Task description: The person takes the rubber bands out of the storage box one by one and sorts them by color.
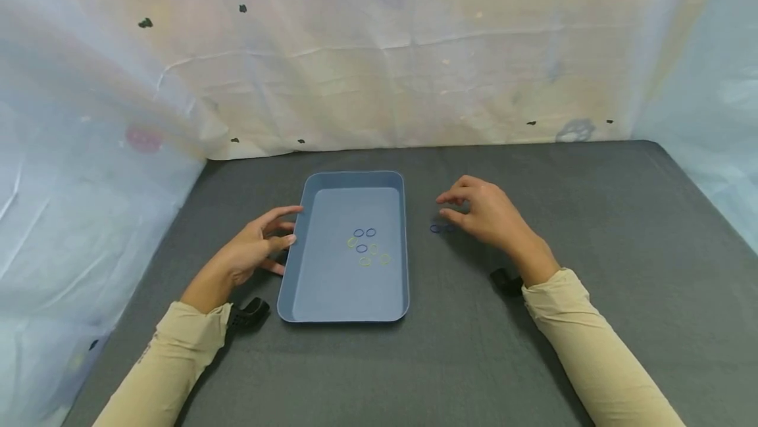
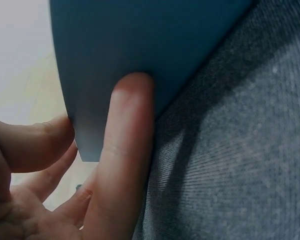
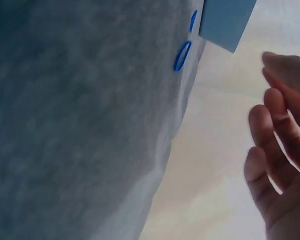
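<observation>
A shallow blue tray (image 1: 331, 289) lies on the grey tabletop, with several small blue and yellow-green rubber bands (image 1: 365, 247) in its middle. My left hand (image 1: 287, 226) rests against the tray's left rim with fairly straight fingers. In the left wrist view one finger (image 2: 127, 130) presses the tray's outer wall (image 2: 140, 40). Two blue bands (image 1: 442, 228) lie on the cloth just right of the tray, also seen as blue bands (image 3: 182, 55) in the right wrist view. My right hand (image 1: 450, 206) hovers over them, fingers (image 3: 272, 145) loosely bent and holding nothing.
The grey cloth table (image 1: 592, 216) runs wide to the right and front. Pale plastic sheeting (image 1: 379, 52) walls in the back and both sides. Black wrist mounts (image 1: 249, 314) sit under both forearms.
</observation>
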`<state>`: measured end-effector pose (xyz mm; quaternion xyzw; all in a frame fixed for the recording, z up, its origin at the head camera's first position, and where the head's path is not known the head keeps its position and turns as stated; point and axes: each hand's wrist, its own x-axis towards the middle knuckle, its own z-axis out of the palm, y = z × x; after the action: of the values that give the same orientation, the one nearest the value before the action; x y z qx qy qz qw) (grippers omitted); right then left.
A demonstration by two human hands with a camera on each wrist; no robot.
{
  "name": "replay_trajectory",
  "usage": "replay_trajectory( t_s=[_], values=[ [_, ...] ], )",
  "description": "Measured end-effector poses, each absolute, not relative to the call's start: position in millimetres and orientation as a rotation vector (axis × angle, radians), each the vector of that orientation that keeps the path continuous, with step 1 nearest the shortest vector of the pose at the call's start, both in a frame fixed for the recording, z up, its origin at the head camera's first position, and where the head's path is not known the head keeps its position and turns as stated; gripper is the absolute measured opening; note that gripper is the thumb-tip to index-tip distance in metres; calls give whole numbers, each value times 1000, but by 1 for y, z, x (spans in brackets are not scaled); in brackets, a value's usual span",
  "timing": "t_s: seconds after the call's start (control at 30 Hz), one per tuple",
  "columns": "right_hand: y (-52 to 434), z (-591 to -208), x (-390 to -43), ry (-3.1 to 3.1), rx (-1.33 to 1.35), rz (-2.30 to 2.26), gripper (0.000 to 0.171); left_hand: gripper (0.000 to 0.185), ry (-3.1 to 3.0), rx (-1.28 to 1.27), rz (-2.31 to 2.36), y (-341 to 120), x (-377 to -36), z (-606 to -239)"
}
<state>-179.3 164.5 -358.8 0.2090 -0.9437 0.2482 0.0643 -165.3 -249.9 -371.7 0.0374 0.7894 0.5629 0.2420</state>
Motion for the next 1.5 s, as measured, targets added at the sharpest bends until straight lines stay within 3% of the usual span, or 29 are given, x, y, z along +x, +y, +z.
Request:
replay_trajectory(
  t_s=[0.3,0.63,1.5],
  values=[
    [125,-358,-181,-2526,1035,588,18,61,2170,95,1533,-251,-164,-372],
    [84,-362,-192,-2422,1306,342,15,61,2171,93,1541,-249,-162,-374],
    [61,-374,-202,-2849,1122,445,21,62,2143,94,1577,-248,-162,-375]
  ],
)
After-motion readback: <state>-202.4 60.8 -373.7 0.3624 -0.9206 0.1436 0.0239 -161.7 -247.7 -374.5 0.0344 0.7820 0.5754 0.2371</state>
